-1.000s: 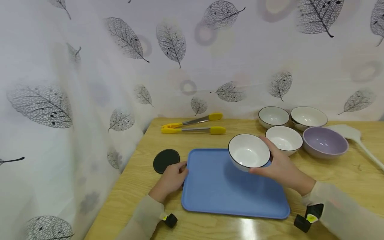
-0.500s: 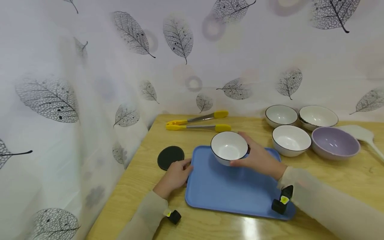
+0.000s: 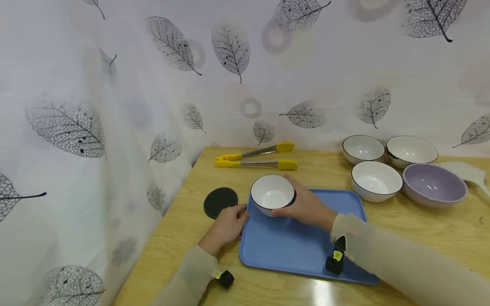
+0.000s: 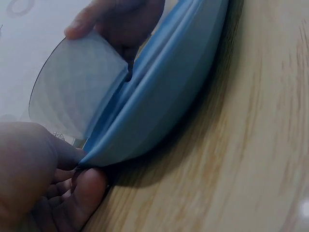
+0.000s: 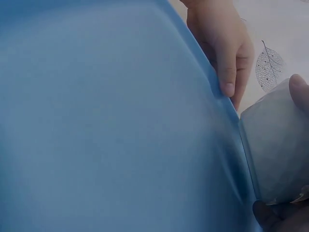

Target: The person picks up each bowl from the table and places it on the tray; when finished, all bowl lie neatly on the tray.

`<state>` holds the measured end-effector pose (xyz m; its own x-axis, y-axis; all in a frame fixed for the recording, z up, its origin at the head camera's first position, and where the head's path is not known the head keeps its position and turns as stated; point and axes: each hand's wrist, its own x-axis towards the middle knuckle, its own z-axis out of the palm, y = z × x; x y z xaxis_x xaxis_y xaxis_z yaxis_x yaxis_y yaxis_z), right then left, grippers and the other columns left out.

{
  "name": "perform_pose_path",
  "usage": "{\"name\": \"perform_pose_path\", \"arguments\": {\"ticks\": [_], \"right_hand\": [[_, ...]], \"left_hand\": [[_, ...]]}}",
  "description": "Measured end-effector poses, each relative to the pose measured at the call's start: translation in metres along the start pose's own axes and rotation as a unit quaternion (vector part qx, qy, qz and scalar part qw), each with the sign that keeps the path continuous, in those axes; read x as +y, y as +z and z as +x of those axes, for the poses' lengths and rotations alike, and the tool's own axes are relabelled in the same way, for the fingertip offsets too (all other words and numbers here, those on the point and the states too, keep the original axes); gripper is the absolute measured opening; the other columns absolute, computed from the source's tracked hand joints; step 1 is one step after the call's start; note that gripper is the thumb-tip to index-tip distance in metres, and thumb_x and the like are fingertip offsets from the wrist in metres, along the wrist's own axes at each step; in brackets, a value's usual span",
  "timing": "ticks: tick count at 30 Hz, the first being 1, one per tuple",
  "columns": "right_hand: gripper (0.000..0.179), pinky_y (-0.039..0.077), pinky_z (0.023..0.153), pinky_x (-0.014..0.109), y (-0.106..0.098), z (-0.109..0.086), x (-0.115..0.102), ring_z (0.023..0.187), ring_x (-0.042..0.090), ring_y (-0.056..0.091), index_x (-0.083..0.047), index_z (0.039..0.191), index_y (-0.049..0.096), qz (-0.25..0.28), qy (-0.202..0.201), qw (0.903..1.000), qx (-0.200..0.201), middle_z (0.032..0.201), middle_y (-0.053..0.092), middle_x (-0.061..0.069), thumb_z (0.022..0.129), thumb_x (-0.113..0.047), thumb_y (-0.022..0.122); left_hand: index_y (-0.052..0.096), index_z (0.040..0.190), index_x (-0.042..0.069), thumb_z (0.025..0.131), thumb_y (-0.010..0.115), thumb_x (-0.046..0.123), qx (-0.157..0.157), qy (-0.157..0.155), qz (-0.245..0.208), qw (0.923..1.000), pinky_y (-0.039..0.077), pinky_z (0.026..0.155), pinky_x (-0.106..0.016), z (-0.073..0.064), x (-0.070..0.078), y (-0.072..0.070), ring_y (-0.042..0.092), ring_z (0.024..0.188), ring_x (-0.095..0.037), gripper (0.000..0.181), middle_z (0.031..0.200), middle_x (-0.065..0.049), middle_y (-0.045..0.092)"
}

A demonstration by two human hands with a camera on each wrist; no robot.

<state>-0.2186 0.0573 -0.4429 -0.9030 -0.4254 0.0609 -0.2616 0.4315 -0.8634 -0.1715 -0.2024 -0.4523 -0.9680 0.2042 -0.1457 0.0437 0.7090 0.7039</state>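
Observation:
A white bowl point(image 3: 272, 192) with a thin dark rim is at the back left corner of a blue tray point(image 3: 287, 246). My right hand point(image 3: 306, 205) grips its right side, thumb in front. Faceted outer walls show on the bowl point(image 4: 72, 84) in the left wrist view, its base close to the tray floor; whether it touches cannot be told. At the tray's left edge, my left hand point(image 3: 226, 225) pinches the rim. The right wrist view shows the left thumb point(image 5: 227, 77) lying along that rim.
A black round disc point(image 3: 220, 202) lies left of the tray. Yellow-tipped tongs point(image 3: 260, 163) lie behind it. Back right stand several bowls, including a white bowl point(image 3: 377, 180) and a purple bowl point(image 3: 434, 185), with a pale spatula point(image 3: 465, 172) beyond. A leaf-patterned curtain point(image 3: 229, 97) borders the table.
My right hand has carried the white bowl leftward and lower, from above the tray's right half to its back left corner. The left hand stays at the tray's left edge. The view has shifted slightly.

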Motion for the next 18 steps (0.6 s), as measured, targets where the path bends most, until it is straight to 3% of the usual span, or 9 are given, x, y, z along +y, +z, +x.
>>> {"name": "perform_pose_path", "arguments": {"ticks": [18], "right_hand": [[0.127, 0.046, 0.102, 0.051, 0.020, 0.008, -0.006, 0.127, 0.032, 0.055, -0.002, 0.159, 0.018, -0.015, -0.004, 0.9997, 0.016, 0.152, 0.042, 0.018, 0.067, -0.050, 0.092]], "left_hand": [[0.054, 0.142, -0.002, 0.105, 0.055, 0.019, 0.002, 0.010, 0.006, 0.9999, 0.050, 0.048, -0.031, 0.001, -0.001, 0.001, 0.060, 0.048, -0.014, 0.043, 0.073, -0.002, 0.057]]}}
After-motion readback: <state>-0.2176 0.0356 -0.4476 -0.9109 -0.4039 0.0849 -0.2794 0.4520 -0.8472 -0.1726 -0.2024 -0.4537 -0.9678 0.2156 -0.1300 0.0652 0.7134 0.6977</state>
